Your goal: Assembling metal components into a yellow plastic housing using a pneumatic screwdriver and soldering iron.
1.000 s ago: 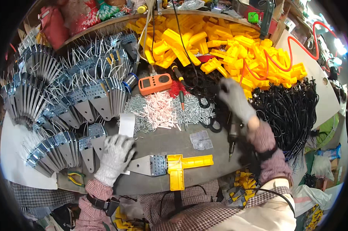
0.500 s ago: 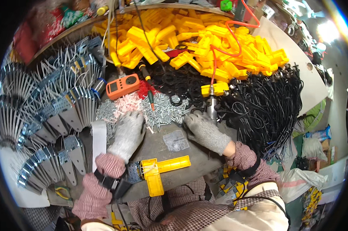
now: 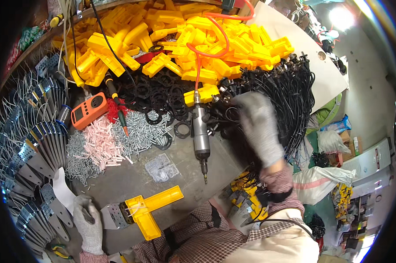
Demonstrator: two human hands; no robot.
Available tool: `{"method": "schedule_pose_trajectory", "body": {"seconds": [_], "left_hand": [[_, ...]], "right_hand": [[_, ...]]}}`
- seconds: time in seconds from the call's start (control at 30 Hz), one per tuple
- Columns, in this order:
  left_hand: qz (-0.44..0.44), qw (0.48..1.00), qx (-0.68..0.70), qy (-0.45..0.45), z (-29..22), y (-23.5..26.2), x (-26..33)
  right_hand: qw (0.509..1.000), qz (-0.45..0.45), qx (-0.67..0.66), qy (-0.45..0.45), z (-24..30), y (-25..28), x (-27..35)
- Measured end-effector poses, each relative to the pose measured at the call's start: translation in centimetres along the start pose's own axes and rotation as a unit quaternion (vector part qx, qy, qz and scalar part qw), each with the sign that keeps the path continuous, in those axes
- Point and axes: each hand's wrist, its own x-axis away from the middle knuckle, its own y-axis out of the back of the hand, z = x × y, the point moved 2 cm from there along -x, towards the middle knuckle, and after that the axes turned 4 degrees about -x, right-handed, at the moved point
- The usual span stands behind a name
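My left hand (image 3: pixel 87 221), in a grey knit glove, rests at the near left of the table with fingers loosely curled and a gap beside the thumb. Beside it lies a perforated metal plate (image 3: pixel 114 216), joined to a yellow T-shaped plastic housing (image 3: pixel 141 211). My right hand (image 3: pixel 259 129), gloved too, is smeared by motion over the bundle of black cables (image 3: pixel 290 92); its fingers cannot be made out. Between the hands lies a silver air screwdriver (image 3: pixel 200 131) on a red hose, bit toward me. A clear plastic bag of small parts (image 3: pixel 162 168) lies left of it.
Grey screws (image 3: pixel 141 129), pink sleeves (image 3: pixel 102 142) and black rings (image 3: pixel 163 94) lie in heaps. Yellow housings (image 3: pixel 176 39) are piled at the back. An orange meter (image 3: pixel 89 110) stands beside a screwdriver (image 3: pixel 121 118). Metal plates with white wires (image 3: pixel 35 144) line the left.
The view has swung right. My left hand has left the screw heap for the near left, beside the metal plate. My right hand has moved from beside the air screwdriver to the black cables.
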Motion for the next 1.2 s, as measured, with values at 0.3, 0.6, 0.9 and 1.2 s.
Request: {"method": "schedule_pose_trajectory", "body": {"seconds": [0.3,0.6,0.9,1.2], "left_hand": [[0.025,0.994,-0.003,-0.109,-5.4,-2.6,0.7],[0.092,0.994,0.042,-0.042,-1.7,0.0,-0.5],[0.089,0.986,0.081,-0.115,-5.8,-2.5,0.7],[0.024,0.999,0.020,-0.023,-5.0,-3.2,2.7]], "right_hand": [[0.993,0.026,0.116,-0.013,-5.9,2.2,-0.8],[0.704,0.159,-0.572,-0.390,-10.5,10.7,-4.1],[0.287,0.141,-0.893,-0.318,9.4,0.7,-1.5],[0.917,0.264,-0.267,0.137,9.0,-3.3,0.0]]}}
